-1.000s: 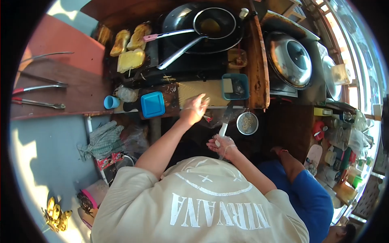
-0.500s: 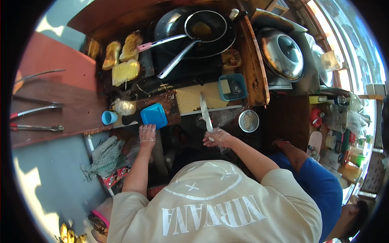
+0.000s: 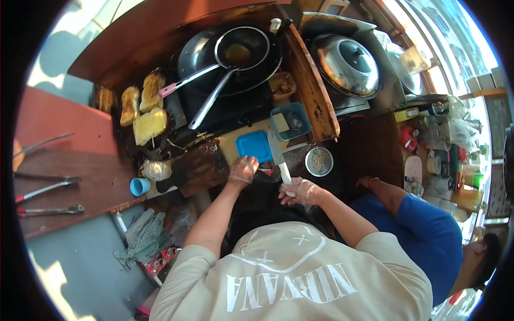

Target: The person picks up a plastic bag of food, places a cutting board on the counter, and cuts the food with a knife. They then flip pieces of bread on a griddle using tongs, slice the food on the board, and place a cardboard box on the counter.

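My left hand (image 3: 244,169), in a clear plastic glove, grips the near edge of a blue square lid (image 3: 254,145). The lid lies over a light tan board (image 3: 229,143) in this view. Gloved in the same way, my right hand (image 3: 300,191) is wrapped round the white handle of a knife (image 3: 277,151). Its broad blade points away from me, beside the lid's right edge. Just beyond the blade tip stands a teal tub (image 3: 302,128) with a pale block inside.
Two pans, one a frying pan (image 3: 243,63), sit over the stove at the back. Toasted bread (image 3: 150,125) lies to the left, with a blue cup (image 3: 140,186) nearer. A round tin (image 3: 319,161) stands right of the knife. Another person (image 3: 407,241) is close on my right.
My left hand has carried the blue lid rightward, from the counter's left part to over the board beside the knife. The knife stays in my right hand. The camera view has turned slightly.
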`<state>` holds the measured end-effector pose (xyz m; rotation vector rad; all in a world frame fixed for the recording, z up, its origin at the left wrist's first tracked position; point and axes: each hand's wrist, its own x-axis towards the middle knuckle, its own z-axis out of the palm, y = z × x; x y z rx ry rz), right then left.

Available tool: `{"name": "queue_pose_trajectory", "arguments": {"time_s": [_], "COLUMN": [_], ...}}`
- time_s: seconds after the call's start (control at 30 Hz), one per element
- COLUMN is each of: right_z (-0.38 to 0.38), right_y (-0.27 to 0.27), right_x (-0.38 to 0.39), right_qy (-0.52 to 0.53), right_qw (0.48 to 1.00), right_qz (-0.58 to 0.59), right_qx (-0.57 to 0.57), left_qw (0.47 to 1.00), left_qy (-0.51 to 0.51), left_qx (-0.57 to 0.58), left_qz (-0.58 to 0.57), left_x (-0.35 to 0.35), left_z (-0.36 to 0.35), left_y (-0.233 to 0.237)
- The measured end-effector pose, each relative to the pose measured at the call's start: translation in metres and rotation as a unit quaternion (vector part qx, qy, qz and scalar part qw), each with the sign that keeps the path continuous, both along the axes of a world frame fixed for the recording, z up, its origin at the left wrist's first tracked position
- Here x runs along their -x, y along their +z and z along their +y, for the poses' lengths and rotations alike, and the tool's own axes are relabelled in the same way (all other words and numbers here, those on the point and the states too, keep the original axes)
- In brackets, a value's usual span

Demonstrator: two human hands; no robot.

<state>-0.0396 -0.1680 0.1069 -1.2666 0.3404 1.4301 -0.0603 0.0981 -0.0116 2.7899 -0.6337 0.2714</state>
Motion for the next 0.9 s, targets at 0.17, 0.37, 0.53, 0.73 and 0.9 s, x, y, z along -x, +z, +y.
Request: {"name": "queue_pose_trajectory", "arguments": {"time_s": [0.17,0.37,0.53,0.73,0.9], "right_z": [0.003,0.014,0.022,0.030,0.013], "right_y": [-0.014,-0.119,-0.280,-0.379,-0.435], "right_x": [0.001,-0.016,-0.045,-0.045,-0.038], "right_qy": [0.038,0.196,0.168,-0.011,0.014], "right_qw": [0.999,0.968,0.951,0.964,0.850], "right_qz": [-0.009,-0.138,-0.228,-0.247,-0.526], "right_qx": [0.027,-0.076,-0.121,-0.101,0.017], "left_qw": [0.998,0.980,0.860,0.777,0.719], "left_qy": [0.053,0.118,0.239,0.262,0.220], "left_qx": [0.042,-0.144,-0.448,-0.572,-0.639], "left_qz": [0.001,-0.070,-0.042,0.025,0.162], "left_x": [-0.013,0.041,0.082,0.137,0.134], "left_z": [-0.012,0.117,0.228,0.326,0.339], "left_y": [-0.012,0.223,0.496,0.595,0.600]}}
